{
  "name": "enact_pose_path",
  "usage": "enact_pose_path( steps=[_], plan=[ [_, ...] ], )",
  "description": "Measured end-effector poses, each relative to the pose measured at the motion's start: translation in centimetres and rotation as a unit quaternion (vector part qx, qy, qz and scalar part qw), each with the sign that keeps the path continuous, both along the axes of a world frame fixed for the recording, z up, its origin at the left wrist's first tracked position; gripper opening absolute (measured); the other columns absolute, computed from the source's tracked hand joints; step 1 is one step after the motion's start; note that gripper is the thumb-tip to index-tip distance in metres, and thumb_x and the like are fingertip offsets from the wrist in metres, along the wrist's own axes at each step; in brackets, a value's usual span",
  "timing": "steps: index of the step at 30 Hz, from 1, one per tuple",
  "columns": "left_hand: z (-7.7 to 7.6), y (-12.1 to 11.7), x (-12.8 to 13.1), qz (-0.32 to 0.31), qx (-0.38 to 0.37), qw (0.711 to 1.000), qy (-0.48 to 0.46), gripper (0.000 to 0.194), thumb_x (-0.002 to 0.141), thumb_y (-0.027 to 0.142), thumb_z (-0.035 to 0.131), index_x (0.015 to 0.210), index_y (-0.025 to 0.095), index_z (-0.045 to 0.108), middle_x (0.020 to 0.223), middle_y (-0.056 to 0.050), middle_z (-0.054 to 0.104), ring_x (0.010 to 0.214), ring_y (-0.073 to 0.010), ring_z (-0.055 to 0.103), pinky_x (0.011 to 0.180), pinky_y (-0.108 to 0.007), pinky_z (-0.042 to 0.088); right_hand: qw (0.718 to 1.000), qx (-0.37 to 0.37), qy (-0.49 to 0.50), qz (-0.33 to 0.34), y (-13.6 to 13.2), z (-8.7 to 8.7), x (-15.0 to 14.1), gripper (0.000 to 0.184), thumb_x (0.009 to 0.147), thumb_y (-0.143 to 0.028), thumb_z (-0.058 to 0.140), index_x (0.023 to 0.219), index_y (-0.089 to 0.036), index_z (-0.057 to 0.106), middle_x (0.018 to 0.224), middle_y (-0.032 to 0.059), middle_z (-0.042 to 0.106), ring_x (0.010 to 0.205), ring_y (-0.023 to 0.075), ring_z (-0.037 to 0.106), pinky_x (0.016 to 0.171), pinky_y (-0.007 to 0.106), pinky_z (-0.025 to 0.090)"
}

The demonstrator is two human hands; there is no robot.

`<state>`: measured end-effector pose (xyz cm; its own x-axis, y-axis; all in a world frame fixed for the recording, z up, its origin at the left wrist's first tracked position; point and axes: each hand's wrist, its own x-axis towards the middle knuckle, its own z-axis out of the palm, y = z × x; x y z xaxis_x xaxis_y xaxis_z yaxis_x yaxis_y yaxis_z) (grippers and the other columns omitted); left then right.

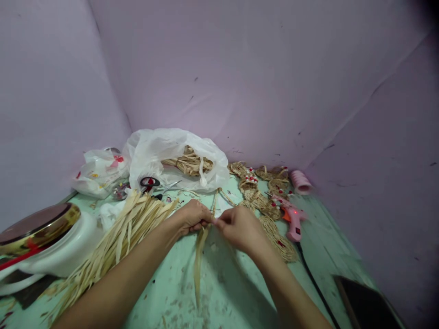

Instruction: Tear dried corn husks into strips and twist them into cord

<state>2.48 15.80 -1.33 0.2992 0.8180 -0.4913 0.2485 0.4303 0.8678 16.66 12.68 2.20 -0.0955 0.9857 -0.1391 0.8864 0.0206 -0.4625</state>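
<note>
Both hands meet over the middle of the green tabletop. My left hand (195, 217) is closed, pinching a braided straw cord (215, 203) where its loose ends begin. Close against it, my right hand (236, 226) pinches with thumb and forefinger at the same spot. From the fingers a pale flat strand (198, 269) hangs down toward me. The braid's upper part runs away from the hands to the far side of the table. Left of my left hand lies a bundle of loose dried straw strips (126, 233).
A white plastic bag (154, 141) holds more straw at the back, with black-handled scissors (150, 182) before it. To the right are coiled braided pieces (279, 237), a pink glue gun (293, 219) with its cord, a pink spool (301, 182) and a dark flat device (366, 301). A white pot (75, 244) stands left.
</note>
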Motion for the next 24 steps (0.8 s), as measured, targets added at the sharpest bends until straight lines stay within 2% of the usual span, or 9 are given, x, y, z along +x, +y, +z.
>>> enact_pose_path(
  steps=[3,6,8,10,12,15,18,21,24],
  plan=[
    [0.0,0.0,-0.3,-0.013,-0.013,1.0,-0.016,0.015,0.052,0.02,0.056,0.046,0.014,0.044,0.037,0.006,0.038,0.026,-0.0012,0.024,0.029,-0.018,0.009,0.979,-0.028,0.177,-0.1,1.3,-0.7,1.0,0.018,0.071,-0.025,0.052,0.067,-0.014,0.066,0.062,0.0066,0.064,0.055,0.0126,0.054,0.05,0.022,0.036],
    [0.1,0.1,-0.4,-0.03,-0.017,0.999,-0.028,0.014,0.051,0.021,0.056,0.047,0.014,0.045,0.037,0.007,0.037,0.027,-0.001,0.024,0.03,-0.018,0.008,0.883,-0.194,0.408,-0.125,1.7,-1.6,0.4,0.014,0.071,-0.018,0.049,0.064,-0.013,0.06,0.056,0.0042,0.06,0.05,0.0097,0.053,0.052,0.02,0.041],
    [0.2,0.2,-0.4,-0.036,-0.014,0.999,-0.031,0.012,0.051,0.02,0.055,0.047,0.014,0.045,0.037,0.007,0.036,0.027,-0.0011,0.023,0.03,-0.018,0.008,0.839,-0.251,0.468,-0.116,1.5,-2.2,-0.4,0.014,0.071,-0.016,0.048,0.059,-0.013,0.055,0.047,0.0004,0.053,0.042,0.0075,0.046,0.045,0.019,0.037],
    [0.1,0.2,-0.3,-0.04,-0.006,0.999,-0.027,0.01,0.05,0.019,0.053,0.047,0.014,0.045,0.037,0.007,0.037,0.027,-0.0012,0.023,0.031,-0.018,0.008,0.852,-0.239,0.449,-0.12,1.4,-2.9,-0.9,0.013,0.069,-0.015,0.048,0.056,-0.015,0.05,0.038,-0.0048,0.042,0.034,0.0053,0.033,0.037,0.018,0.026],
    [0.1,0.2,-0.3,-0.05,0.004,0.999,-0.006,0.007,0.051,0.018,0.051,0.047,0.014,0.046,0.037,0.007,0.037,0.028,-0.0017,0.023,0.032,-0.018,0.01,0.888,-0.194,0.4,-0.117,1.4,-3.7,-1.0,0.012,0.066,-0.014,0.05,0.054,-0.015,0.048,0.035,-0.0077,0.034,0.032,0.0041,0.024,0.036,0.019,0.017],
    [0.4,0.1,-0.2,-0.073,0.026,0.993,0.091,0.007,0.053,0.017,0.05,0.047,0.014,0.05,0.037,0.005,0.039,0.028,-0.0035,0.025,0.033,-0.02,0.015,0.914,-0.147,0.365,-0.093,1.6,-4.7,-0.8,0.012,0.061,-0.015,0.051,0.05,-0.015,0.047,0.037,-0.0081,0.032,0.035,0.0037,0.023,0.038,0.02,0.014],
    [1.3,-0.2,-0.1,-0.086,0.085,0.966,0.229,0.011,0.055,0.018,0.051,0.045,0.014,0.052,0.035,0.002,0.041,0.032,-0.007,0.032,0.036,-0.021,0.021,0.902,-0.156,0.389,-0.101,1.7,-5.1,-0.7,0.013,0.058,-0.017,0.052,0.048,-0.016,0.044,0.037,-0.0084,0.032,0.035,0.0035,0.021,0.039,0.021,0.013],
    [2.1,-1.1,0.5,-0.076,0.171,0.918,0.349,0.009,0.056,0.018,0.053,0.047,0.015,0.054,0.039,-0.001,0.043,0.043,-0.0127,0.045,0.044,-0.023,0.028,0.875,-0.166,0.436,-0.131,1.6,-4.8,-0.9,0.01,0.055,-0.016,0.052,0.049,-0.016,0.045,0.038,-0.0077,0.036,0.035,0.0032,0.023,0.039,0.021,0.012],
    [2.6,-2.8,1.8,-0.047,0.259,0.872,0.413,0.005,0.058,0.018,0.055,0.056,0.015,0.058,0.051,-0.006,0.051,0.059,-0.0202,0.054,0.054,-0.026,0.034,0.841,-0.199,0.479,-0.152,1.4,-4.6,-1.0,0.005,0.052,-0.016,0.052,0.05,-0.015,0.047,0.036,-0.0083,0.035,0.033,0.003,0.021,0.038,0.021,0.01]
  ],
)
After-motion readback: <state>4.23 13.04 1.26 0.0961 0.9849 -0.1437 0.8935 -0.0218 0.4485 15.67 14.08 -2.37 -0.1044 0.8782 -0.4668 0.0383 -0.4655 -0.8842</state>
